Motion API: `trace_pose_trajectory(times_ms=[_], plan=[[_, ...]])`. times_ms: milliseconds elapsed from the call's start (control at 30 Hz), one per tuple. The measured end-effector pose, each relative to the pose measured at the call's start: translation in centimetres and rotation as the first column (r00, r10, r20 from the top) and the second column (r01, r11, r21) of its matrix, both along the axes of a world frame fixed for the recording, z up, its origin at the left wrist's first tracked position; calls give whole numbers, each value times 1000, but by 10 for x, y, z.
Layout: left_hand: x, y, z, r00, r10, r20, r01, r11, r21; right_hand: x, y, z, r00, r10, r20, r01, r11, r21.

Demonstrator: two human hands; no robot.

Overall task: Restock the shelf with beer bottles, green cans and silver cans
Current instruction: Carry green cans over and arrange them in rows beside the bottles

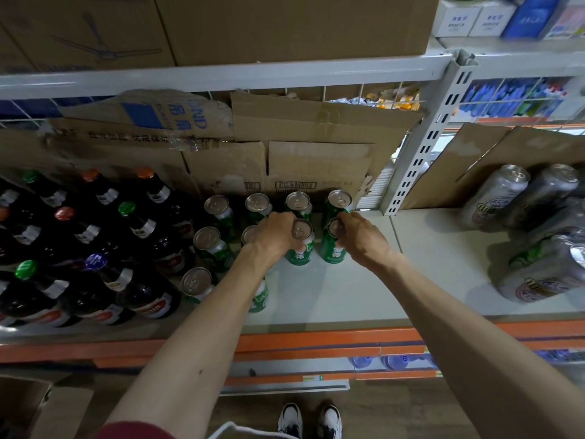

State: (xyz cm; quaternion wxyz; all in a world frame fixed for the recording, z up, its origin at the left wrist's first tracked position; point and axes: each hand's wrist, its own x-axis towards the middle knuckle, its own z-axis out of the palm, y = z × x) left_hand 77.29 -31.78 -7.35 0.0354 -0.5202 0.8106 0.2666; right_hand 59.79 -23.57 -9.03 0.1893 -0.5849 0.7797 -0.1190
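Left hand has its fingers curled round the top of the left green can, and right hand grips the right green can the same way. Both cans stand upright, side by side on the shelf, just in front of the back-row green cans. Beer bottles stand left of the cans, and silver cans are in the next bay right, well apart.

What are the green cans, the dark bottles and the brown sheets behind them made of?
The green cans look like thin metal: shiny silver tops with pull tabs. The dark bottles seem glass, glossy with glints. The brown sheets are probably cardboard: matte, creased, torn.
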Motion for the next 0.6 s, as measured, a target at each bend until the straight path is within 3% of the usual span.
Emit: trace_pose_trajectory(times_ms=[200, 267, 400, 600], plan=[[0, 2, 3, 999, -44, 32, 44, 999, 15, -1, -2, 5, 996, -18, 83, 14, 999, 50], [0, 3, 13, 997, -71, 15, 71, 997, -21, -2, 4, 10, 991, -48, 123, 50, 999, -15], [-14, 6, 42, 990, -140, -6, 135, 961, -241, -15, 25, 26, 994, -111, 18, 112, 982, -153], [-96, 49, 75, 966, -251, -54, 220, 918, -330, -70, 92, 65, 963, -266, -48, 253, 949, -191]])
